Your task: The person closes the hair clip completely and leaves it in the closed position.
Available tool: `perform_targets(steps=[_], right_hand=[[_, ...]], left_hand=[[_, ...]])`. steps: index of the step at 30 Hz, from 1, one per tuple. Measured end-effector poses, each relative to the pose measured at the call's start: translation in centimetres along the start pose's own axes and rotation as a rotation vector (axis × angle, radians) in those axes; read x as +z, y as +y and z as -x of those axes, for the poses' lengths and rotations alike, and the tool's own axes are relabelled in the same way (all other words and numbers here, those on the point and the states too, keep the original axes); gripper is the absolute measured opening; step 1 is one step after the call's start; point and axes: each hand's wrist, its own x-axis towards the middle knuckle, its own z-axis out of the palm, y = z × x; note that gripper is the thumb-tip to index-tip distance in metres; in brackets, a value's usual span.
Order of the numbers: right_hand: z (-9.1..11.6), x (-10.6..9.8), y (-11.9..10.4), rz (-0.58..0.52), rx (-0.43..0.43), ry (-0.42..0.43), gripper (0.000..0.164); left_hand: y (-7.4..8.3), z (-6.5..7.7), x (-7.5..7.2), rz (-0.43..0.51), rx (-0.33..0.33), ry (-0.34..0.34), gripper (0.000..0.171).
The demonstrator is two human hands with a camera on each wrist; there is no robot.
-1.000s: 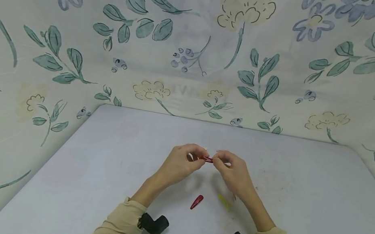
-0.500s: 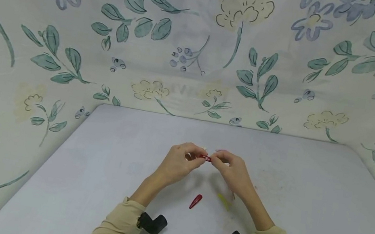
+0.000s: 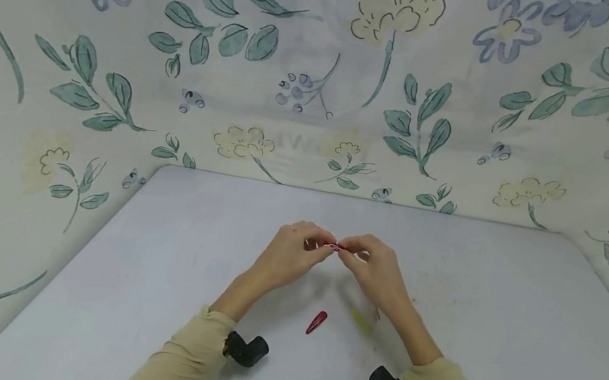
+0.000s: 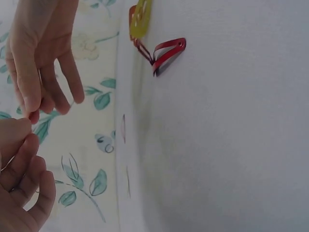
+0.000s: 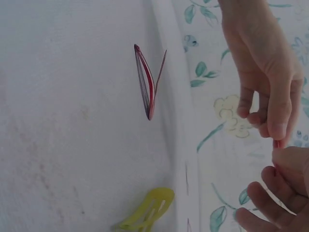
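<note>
A red snap hair clip point(image 3: 335, 246) is pinched at its two ends, raised over the far half of the table. My left hand point(image 3: 295, 251) holds one end between thumb and fingertips; my right hand point(image 3: 378, 268) pinches the other. In the right wrist view only a sliver of that clip point(image 5: 275, 143) shows between the fingertips. Below the hands, a second red snap clip point(image 3: 316, 323) lies on the table, its frame sprung apart in the left wrist view. A yellow snap clip point(image 3: 361, 322) lies to its right, beside a thin orange-brown clip point(image 3: 378, 314).
Two thin clips, one pinkish point(image 4: 123, 128) and one pale point(image 4: 128, 181), lie near the far edge of the white table point(image 3: 205, 214). Floral cloth point(image 3: 296, 169) hangs behind. Black wrist cameras point(image 3: 247, 350) sit at both cuffs.
Both hands have shifted slightly away from the body with the red hair clip and drawn closer together, so less of it shows. The clips on the table lie as before.
</note>
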Motion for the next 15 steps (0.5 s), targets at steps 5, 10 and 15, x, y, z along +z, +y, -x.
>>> perform_targets(steps=[5,10,15], right_hand=[[-1.2,-0.7,-0.2,0.144,-0.093,0.010,0.017],[-2.9,-1.2,-0.4,0.237,-0.126,0.017,0.017],[-4.2,-1.2,-0.3,0.277,-0.072,-0.011,0.018]], left_hand=[[0.1,-1.6,-0.8,-0.035,0.006,-0.053,0.011],[0.2,-3.2,-1.6,-0.087,-0.009,-0.102,0.013],[0.0,-4.4,-2.0,-0.148,-0.030,-0.148,0.015]])
